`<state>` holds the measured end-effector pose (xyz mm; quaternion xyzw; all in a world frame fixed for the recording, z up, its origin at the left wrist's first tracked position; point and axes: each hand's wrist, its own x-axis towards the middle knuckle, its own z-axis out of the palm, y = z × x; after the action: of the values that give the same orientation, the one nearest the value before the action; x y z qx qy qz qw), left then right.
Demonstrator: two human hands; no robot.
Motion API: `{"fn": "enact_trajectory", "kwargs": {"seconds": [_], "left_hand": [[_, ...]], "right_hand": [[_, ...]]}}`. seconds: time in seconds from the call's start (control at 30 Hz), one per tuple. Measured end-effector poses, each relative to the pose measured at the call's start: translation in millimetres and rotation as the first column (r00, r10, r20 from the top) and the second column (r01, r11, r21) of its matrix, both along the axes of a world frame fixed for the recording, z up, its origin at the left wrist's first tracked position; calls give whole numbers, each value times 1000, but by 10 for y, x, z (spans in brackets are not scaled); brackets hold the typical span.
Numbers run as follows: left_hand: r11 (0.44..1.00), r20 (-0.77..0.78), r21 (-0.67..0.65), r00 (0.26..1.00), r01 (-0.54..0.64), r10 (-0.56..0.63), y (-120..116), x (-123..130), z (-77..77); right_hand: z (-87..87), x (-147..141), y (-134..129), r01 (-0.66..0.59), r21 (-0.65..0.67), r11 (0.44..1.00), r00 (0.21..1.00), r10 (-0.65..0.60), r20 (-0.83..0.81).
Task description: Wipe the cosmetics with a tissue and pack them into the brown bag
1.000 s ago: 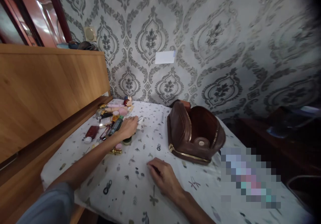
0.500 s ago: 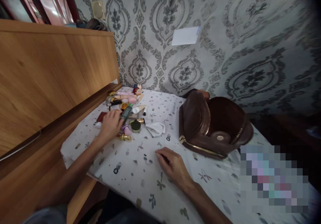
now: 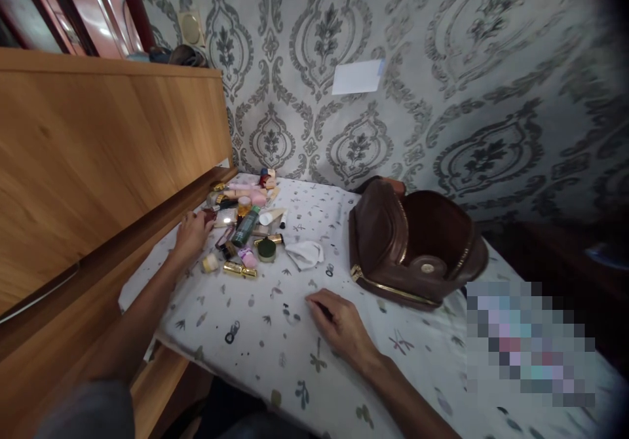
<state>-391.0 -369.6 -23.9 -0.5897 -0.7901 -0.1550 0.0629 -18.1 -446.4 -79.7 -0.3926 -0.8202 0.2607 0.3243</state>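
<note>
Two hands: left hand (image 3: 193,234) moved off the green bottle (image 3: 246,227) to its nine o'clock, fingers at dark-red item (image 3: 210,215), grip unclear; right hand (image 3: 341,326) nearly closed, apparently empty.

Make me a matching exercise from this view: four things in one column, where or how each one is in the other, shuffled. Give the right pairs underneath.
Column one
1. Green bottle
2. Brown bag
3. Left hand
4. White card

Column two
A. Up on the patterned wall
B. Standing open, with gold-coloured zips
C. At a dark red item
D. Lying on its side among small items on the printed tablecloth

Right pairs: 1-D, 2-B, 3-C, 4-A
</note>
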Motion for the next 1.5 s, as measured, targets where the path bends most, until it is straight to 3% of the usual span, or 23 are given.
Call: {"fn": "enact_trajectory", "kwargs": {"seconds": [0.1,0.2,0.3,0.43,0.57,0.73,0.9,1.07,1.2,1.27,1.37,1.43,1.5], "left_hand": [[987,34,-16,987,159,-159,-55,167,4],[914,100,-135,923,382,-371,-61,394,-63],[901,30,-201,922,384,-387,132,609,-102],[893,1,-176,907,415,-422,634,814,-31],[841,8,-197,859,504,-512,1034,962,16],[796,20,-196,814,573,-581,1146,1033,-120],[802,31,-127,810,584,-585,1110,1060,-179],[816,51,-64,818,575,-572,954,993,-16],[763,70,-43,764,644,-641,433,743,92],[673,41,-31,674,739,-738,53,592,38],[687,-167,-115,667,718,-726,-406,387,-165],[701,-277,-122,654,703,-704,-520,290,-294],[703,-340,-103,639,704,-690,-465,233,-363]], "right_hand": [[-4,1,-4,2,5,1000,1000,-2,10],[-13,2,-3,-1,14,1000,1000,1,18],[-16,1,-3,1,31,1000,1000,-2,30],[-6,2,-9,2,34,999,999,-3,48],[4,-1,-21,13,30,999,998,-15,64],[-7,-14,-17,19,55,998,999,-21,46],[-17,-19,-13,40,61,997,997,-44,70],[-20,-4,-20,22,51,998,997,-26,78],[-36,4,-10,13,46,999,997,-16,71],[-44,3,-5,6,53,999,998,-10,67],[-54,-2,3,3,62,998,998,-8,69],[-61,-7,5,5,68,998,997,-9,73],[-65,-14,2,10,75,997,997,-16,73]]}}
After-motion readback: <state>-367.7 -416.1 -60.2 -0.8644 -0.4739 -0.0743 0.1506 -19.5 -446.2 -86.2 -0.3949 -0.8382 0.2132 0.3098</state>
